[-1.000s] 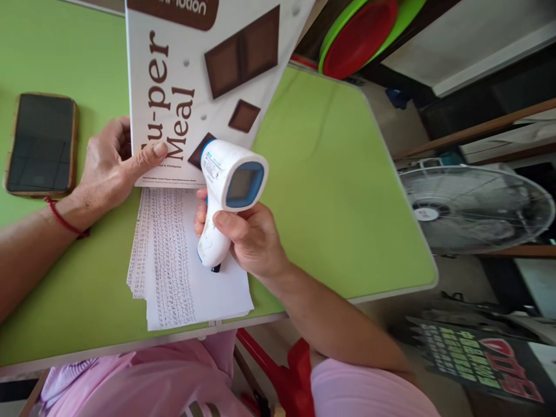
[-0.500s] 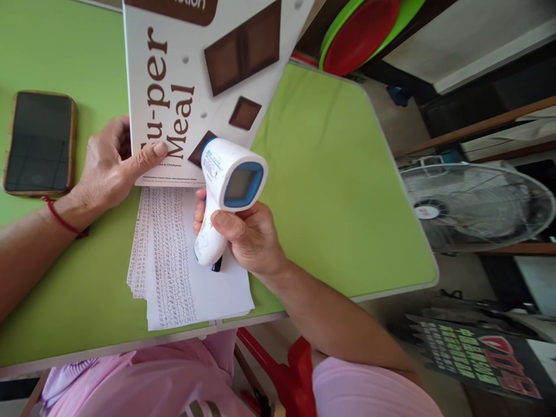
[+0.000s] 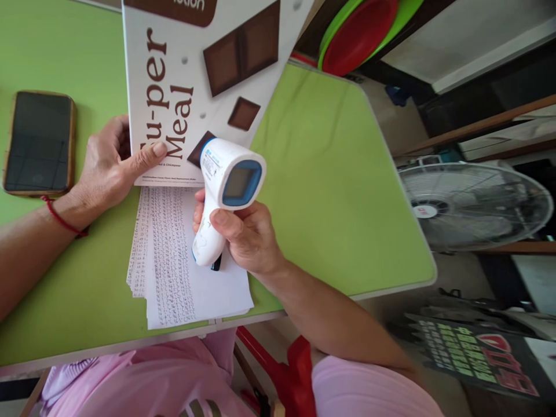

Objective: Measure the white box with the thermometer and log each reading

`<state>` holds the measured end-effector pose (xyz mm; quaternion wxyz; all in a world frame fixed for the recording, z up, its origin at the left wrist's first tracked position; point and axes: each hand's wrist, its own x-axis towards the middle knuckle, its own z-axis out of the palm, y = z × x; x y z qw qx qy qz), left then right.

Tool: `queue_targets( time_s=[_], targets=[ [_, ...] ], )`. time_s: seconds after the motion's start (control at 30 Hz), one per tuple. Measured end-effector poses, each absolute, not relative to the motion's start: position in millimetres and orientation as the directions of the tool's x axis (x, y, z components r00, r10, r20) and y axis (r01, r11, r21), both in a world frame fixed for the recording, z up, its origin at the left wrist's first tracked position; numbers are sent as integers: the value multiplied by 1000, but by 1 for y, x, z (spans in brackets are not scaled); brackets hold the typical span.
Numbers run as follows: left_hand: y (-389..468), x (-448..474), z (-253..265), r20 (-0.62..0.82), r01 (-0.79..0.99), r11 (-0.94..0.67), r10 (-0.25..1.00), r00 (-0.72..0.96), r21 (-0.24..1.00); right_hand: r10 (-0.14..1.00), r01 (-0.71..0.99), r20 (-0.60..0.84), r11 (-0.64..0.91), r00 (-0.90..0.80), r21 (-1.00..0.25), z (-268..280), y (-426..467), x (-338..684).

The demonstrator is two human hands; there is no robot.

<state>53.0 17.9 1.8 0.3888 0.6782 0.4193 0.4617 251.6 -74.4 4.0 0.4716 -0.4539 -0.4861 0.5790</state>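
Observation:
My right hand [image 3: 252,234] is wrapped round the handle of a white and blue infrared thermometer [image 3: 232,168]. Its dark screen faces me and its front end points at the box, overlapping the lower right part of the print. With my left hand [image 3: 115,165] I grip a white box [image 3: 186,63] printed "Meal" and brown squares; my thumb lies on its front and the other fingers are hidden behind it. Sheets of paper [image 3: 174,260] covered in handwritten rows lie under both. A black pen-like end [image 3: 216,263] shows below the thermometer's handle.
A smartphone [image 3: 40,142] in a brown-edged case lies left of my left hand on the green table [image 3: 339,185]. Beyond the table's right edge stand a fan [image 3: 482,205] and a black printed bag [image 3: 473,353]. Red and green basins [image 3: 360,35] are at the top right.
Both hands keep their hold on the box and the thermometer. The whole view has shifted very slightly; nothing else visibly differs.

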Motion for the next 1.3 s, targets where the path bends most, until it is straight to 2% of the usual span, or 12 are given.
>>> queue_targets(
  time_s=[0.53, 0.73, 1.0, 1.1, 1.17, 1.23, 1.3],
  targets=[
    [22, 53, -4, 307, 193, -349, 927, 217, 917, 990, -168, -71, -91, -118, -982, 4, -71, 252],
    [17, 52, 1, 307, 259, -357, 927, 216, 897, 990, -161, -52, -73, -128, -984, 5, -71, 252],
    [20, 52, -4, 345, 221, -394, 910, 230, 892, 990, -116, -19, -36, -142, -993, 0, -71, 251],
    [22, 52, -5, 375, 182, -424, 892, 252, 887, 983, -22, 47, 43, -176, -999, 7, -71, 260],
    [21, 51, -5, 383, 169, -438, 880, 280, 883, 961, 116, 127, 159, -244, -980, 19, -70, 279],
    [20, 51, -4, 387, 195, -447, 878, 283, 873, 923, 346, 145, 275, -357, -897, 33, -66, 307],
    [21, 50, -4, 384, 223, -447, 882, 273, 866, 913, 578, 136, 354, -386, -735, 42, -59, 339]
  ],
)
